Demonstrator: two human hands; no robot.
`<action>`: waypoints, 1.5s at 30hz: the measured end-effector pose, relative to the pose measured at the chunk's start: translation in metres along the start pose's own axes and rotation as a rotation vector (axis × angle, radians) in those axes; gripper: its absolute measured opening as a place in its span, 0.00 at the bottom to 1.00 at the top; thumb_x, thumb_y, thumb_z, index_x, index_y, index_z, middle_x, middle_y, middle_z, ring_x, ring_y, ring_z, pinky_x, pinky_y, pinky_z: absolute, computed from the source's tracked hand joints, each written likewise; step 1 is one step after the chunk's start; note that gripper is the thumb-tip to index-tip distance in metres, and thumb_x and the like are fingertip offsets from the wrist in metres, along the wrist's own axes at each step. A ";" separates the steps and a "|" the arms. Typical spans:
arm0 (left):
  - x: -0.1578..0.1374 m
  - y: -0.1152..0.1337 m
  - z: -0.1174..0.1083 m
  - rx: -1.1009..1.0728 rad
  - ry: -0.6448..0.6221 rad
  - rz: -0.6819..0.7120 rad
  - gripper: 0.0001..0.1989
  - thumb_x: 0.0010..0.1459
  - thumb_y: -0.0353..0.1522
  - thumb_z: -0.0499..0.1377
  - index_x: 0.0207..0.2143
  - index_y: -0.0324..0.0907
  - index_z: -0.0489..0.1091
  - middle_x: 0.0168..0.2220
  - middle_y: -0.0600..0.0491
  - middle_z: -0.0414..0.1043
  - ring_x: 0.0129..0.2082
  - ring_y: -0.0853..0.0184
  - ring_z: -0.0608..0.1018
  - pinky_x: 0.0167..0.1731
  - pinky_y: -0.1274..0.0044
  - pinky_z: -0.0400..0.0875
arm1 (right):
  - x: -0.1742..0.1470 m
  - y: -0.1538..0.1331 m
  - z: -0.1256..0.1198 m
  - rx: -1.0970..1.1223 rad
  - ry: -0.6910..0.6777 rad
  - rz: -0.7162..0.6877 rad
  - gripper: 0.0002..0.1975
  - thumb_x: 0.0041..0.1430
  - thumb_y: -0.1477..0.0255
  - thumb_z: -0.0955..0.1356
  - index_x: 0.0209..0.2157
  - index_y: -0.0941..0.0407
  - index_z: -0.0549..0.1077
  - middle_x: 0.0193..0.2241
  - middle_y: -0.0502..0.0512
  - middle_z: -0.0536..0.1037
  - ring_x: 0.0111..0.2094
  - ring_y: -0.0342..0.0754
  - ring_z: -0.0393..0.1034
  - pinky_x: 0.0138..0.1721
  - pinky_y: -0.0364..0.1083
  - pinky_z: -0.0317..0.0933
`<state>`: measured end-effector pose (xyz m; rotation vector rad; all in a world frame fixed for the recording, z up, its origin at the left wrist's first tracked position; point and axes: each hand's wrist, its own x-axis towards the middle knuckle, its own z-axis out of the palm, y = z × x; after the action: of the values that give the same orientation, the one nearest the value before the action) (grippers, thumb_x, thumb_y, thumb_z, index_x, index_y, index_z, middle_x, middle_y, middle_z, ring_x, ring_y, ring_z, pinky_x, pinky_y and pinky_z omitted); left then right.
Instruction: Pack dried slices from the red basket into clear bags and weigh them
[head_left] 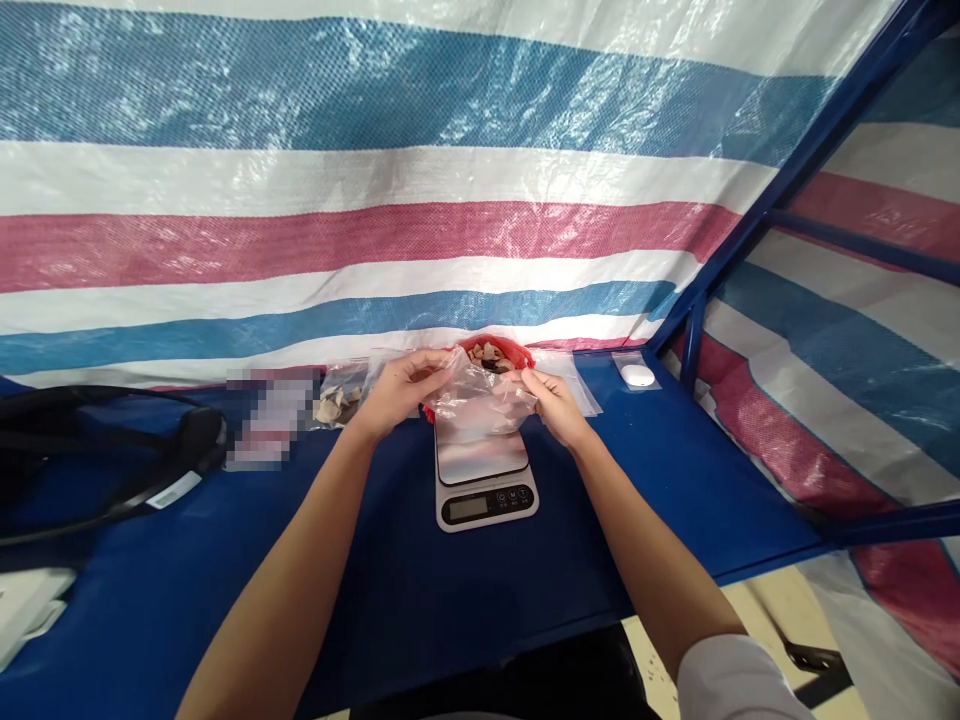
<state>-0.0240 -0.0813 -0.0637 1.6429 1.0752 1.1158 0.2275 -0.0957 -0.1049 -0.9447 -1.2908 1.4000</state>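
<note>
Between my two hands a clear plastic bag [480,395] is stretched above the back of a white kitchen scale [487,508]. My left hand [405,388] pinches the bag's left side, and my right hand [553,402] grips its right side. The bag looks empty. The scale has a shiny metal plate, a small display and several round buttons. Just behind the bag lies an open red bag [514,350] with pale, dried-looking pieces [486,353] in it; its lower part is hidden by the clear bag.
Left of my hands lies a clear bag of pale pieces [337,405], beside a blurred-out packet [271,420]. A black strapped device [199,440] is at far left. A small white object [636,374] lies at the back right of the blue table [645,480]. Striped sheeting [360,240] hangs behind.
</note>
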 end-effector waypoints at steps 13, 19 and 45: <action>0.003 0.004 0.002 0.170 -0.034 0.073 0.20 0.54 0.47 0.68 0.42 0.41 0.81 0.43 0.48 0.83 0.37 0.62 0.81 0.41 0.70 0.78 | 0.040 -0.028 0.023 -0.207 -0.105 -0.220 0.18 0.56 0.60 0.75 0.46 0.53 0.81 0.39 0.54 0.84 0.38 0.48 0.78 0.38 0.45 0.73; 0.003 0.007 0.005 0.215 -0.019 0.076 0.19 0.55 0.47 0.68 0.41 0.42 0.81 0.40 0.48 0.83 0.37 0.60 0.81 0.42 0.69 0.78 | 0.045 -0.029 0.018 -0.205 -0.111 -0.197 0.17 0.53 0.60 0.76 0.43 0.53 0.82 0.40 0.54 0.84 0.37 0.48 0.78 0.33 0.43 0.73; 0.003 -0.015 0.000 -0.130 0.007 -0.120 0.20 0.47 0.44 0.73 0.37 0.41 0.76 0.29 0.54 0.78 0.24 0.69 0.76 0.26 0.75 0.73 | 0.049 -0.016 0.007 -0.191 -0.180 -0.110 0.17 0.51 0.58 0.77 0.40 0.53 0.82 0.34 0.52 0.83 0.31 0.47 0.78 0.27 0.43 0.74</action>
<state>-0.0261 -0.0744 -0.0775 1.4552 1.0691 1.0899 0.2118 -0.0508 -0.0850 -0.8738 -1.6107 1.3169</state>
